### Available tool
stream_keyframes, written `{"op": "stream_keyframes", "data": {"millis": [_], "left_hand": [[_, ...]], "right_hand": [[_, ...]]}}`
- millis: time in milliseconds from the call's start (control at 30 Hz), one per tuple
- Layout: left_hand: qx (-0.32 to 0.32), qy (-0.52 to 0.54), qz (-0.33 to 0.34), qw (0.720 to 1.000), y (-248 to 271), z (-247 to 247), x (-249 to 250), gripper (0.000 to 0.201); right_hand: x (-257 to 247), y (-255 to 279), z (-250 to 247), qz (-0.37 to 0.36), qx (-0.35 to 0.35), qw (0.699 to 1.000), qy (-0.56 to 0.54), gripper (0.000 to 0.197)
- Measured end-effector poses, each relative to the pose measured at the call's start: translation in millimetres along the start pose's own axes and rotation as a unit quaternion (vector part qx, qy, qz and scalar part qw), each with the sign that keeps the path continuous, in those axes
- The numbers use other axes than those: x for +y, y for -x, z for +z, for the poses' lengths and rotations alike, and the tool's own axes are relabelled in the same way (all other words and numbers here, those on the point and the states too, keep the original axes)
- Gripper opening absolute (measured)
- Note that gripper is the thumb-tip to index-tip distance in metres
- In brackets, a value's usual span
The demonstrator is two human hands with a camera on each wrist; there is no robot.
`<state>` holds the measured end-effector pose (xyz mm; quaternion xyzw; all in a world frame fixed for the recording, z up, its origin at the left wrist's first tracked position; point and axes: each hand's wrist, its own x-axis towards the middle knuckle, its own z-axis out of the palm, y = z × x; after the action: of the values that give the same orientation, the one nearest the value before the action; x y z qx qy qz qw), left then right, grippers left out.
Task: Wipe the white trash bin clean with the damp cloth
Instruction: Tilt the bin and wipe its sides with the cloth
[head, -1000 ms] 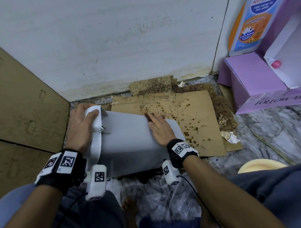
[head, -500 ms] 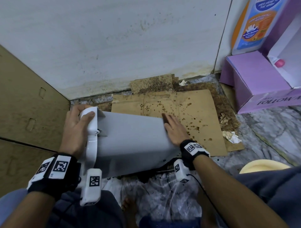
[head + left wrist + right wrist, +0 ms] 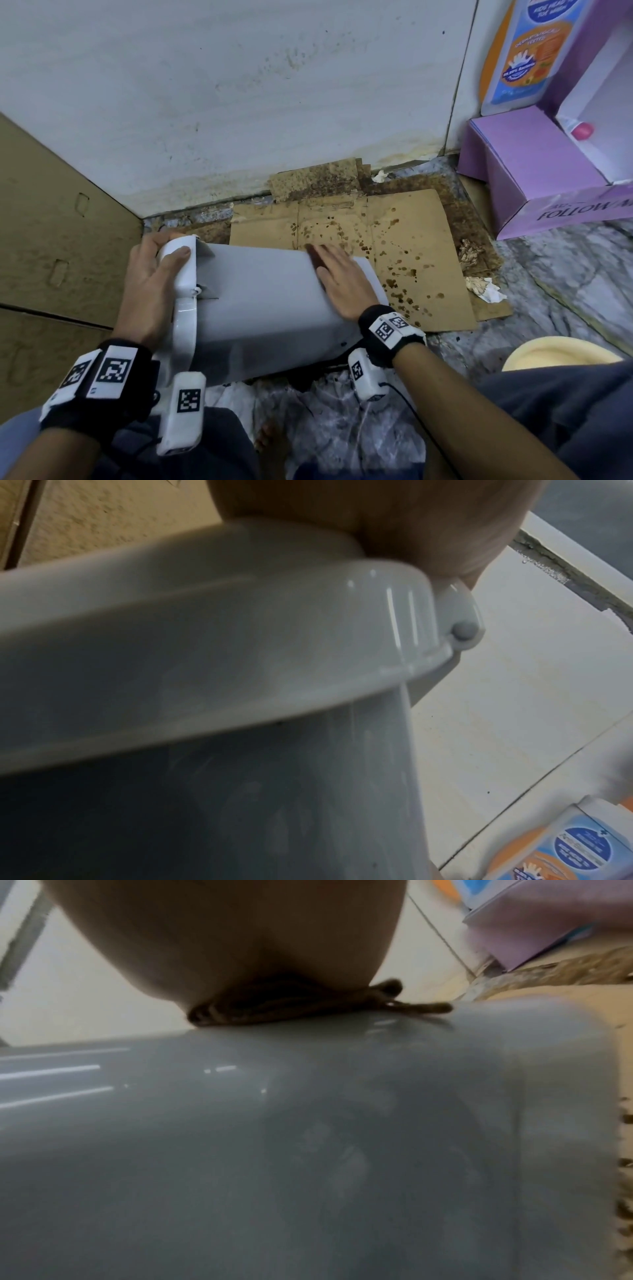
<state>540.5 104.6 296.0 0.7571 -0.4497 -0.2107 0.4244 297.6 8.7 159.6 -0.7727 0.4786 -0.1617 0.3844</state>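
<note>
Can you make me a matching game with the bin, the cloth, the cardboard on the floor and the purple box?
Things:
1. bin
2. cloth
3. cardboard
4. purple box

Places or states:
A. spotted with brown stains
B. under the right hand
C. on its side, rim held by the left hand
D. against the wall on the right

Pairs: 1-C, 2-B, 3-A, 4-D

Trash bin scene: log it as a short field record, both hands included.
bin: white trash bin lying on its side over stained cardboard
left hand: left hand grips the bin's rim end
right hand: right hand presses flat on the bin's side
cloth: brown cloth under the right palm
nearby: purple box at right
</note>
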Motion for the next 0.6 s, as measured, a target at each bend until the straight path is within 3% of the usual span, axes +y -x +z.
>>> {"op": "stream_keyframes", "data": {"millis": [133, 267, 600], "left_hand": [[-0.003, -0.004, -0.001, 1.0, 0.2, 0.5, -2.4, 0.017], [-0.003, -0.014, -0.001, 1.0, -1.5, -2.0, -3.5, 0.018], [-0.005, 0.002, -0.012, 1.0, 1.6, -1.4, 8.5, 0.016]], "right_hand": [[47.1, 1.2, -5.2, 0.102, 0.012, 0.995, 0.019, 0.05], [46.2, -0.7, -3.1, 0.126, 0.011, 0.992, 0.016, 0.05], [-47.5, 19.0, 2.2, -0.014, -0.015, 0.999, -0.028, 0.051]]}}
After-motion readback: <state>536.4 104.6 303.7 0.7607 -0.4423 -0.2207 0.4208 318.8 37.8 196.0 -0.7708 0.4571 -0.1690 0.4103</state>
